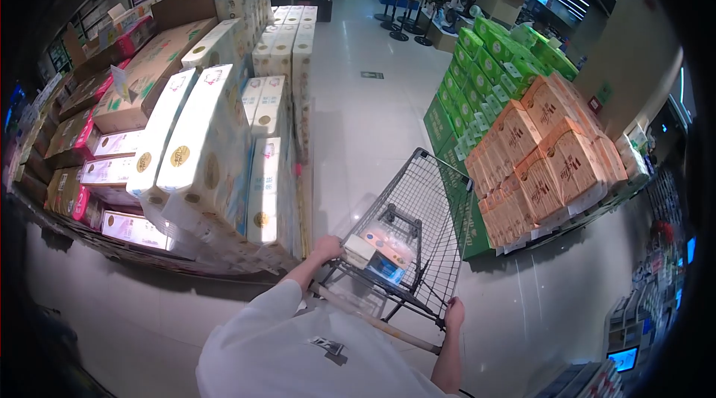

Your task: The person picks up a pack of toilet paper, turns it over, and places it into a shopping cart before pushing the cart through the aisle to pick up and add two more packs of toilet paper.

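Note:
A wire shopping cart [440, 249] stands in front of me, angled up the aisle. My left hand [327, 249] is closed on the near left corner of its basket frame. At the near right corner, my right hand [454, 314] grips the frame too, with its fingers partly hidden. The cart's handle bar [377, 322] runs between my forearms, close to my white shirt. Inside the basket lie a few packages: a pale box [359, 250], a peach-coloured pack [388, 246] and a blue pack [385, 268].
Tall stacks of white tissue packs [205, 130] and cartons line the left. On the right stand green packs [485, 62] and stacked orange paper packs [548, 152], close beside the cart. A tiled aisle [358, 115] leads ahead to several standing fans [406, 3].

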Available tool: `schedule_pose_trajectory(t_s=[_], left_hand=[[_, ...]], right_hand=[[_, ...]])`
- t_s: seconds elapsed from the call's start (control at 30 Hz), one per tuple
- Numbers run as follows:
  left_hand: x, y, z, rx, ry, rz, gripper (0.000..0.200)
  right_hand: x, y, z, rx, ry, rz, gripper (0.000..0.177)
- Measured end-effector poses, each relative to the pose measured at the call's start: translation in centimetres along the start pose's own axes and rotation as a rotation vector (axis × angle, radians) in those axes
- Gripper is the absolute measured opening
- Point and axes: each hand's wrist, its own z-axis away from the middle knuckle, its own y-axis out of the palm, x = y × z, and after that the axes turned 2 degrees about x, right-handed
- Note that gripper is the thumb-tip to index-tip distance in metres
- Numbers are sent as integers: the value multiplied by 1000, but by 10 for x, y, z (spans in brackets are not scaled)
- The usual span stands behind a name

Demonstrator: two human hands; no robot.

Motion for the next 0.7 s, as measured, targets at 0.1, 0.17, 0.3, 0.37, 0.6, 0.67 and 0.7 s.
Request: schedule_pose_trajectory(t_s=[0.1,0.17,0.3,0.37,0.6,0.67,0.7], left_hand=[[-6,-5,-7,-4,-18,29,47],[-8,-13,-16,-15,-13,43,48],[-9,-13,-34,-24,-12,57,41],[-13,-20,-39,-33,-34,90,47],[-33,-35,-59,-54,-87,129,45],[-39,-41,-66,-50,-95,140,44],[-41,-44,-70,-48,-99,144,44]], right_hand=[[11,-7,-19,26,58,-55,15],[16,-5,-36,35,27,-52,17],[14,-3,-63,-7,-80,-30,22],[24,-7,-77,-10,-68,-58,25],[23,-6,-146,49,-75,-21,29],[19,-4,-171,60,-105,-44,28],[23,-3,-179,66,-119,-58,27]])
